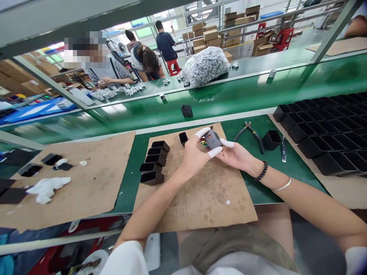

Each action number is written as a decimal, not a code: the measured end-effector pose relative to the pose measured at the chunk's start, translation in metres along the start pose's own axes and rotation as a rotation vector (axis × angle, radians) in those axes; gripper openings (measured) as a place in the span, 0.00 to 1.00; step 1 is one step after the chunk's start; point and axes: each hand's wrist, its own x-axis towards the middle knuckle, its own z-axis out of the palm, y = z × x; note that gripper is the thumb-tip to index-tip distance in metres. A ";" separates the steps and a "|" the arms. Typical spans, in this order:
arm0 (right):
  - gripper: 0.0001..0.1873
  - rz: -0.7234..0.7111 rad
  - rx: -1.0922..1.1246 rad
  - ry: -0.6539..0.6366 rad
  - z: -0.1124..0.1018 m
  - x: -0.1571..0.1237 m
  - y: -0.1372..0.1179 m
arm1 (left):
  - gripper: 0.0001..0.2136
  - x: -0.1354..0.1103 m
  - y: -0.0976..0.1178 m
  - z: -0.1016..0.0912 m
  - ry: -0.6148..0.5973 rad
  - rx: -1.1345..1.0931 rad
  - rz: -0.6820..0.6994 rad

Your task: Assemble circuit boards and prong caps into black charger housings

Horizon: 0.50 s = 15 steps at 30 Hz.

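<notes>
Both of my hands hold a small dark grey device (212,139) above the brown cardboard sheet (206,194). White covers sit on several fingertips. My left hand (192,154) grips the device from the left, thumb across its near edge. From the right, my right hand (236,153) supports it, fingers against its side. A bit of green and yellow shows by the device's left edge, too small to name. Just behind my left hand stands an open black case (183,138). Several more open black cases (155,162) line up at the sheet's left side.
Right of my hands lie pliers (249,133), a single black case (272,140) and a small dark tool (283,151). Rows of black cases (327,130) fill the far right. A black box (187,110) rests on the green conveyor (137,109). Beyond it are a bagged heap (205,67) and co-workers.
</notes>
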 end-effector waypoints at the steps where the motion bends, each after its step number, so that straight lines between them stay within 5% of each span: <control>1: 0.14 0.023 0.013 0.023 0.000 -0.001 -0.001 | 0.33 0.000 0.000 0.002 0.017 -0.038 -0.004; 9: 0.16 -0.181 -0.247 0.170 -0.012 0.003 -0.011 | 0.35 0.003 -0.001 0.003 0.068 -0.464 -0.204; 12: 0.16 -0.431 -0.499 0.206 -0.010 -0.001 -0.019 | 0.25 0.008 -0.005 -0.001 0.094 -0.702 -0.396; 15: 0.08 -0.735 -0.851 0.173 -0.007 -0.010 -0.025 | 0.17 0.013 -0.006 -0.007 -0.005 -0.938 -0.710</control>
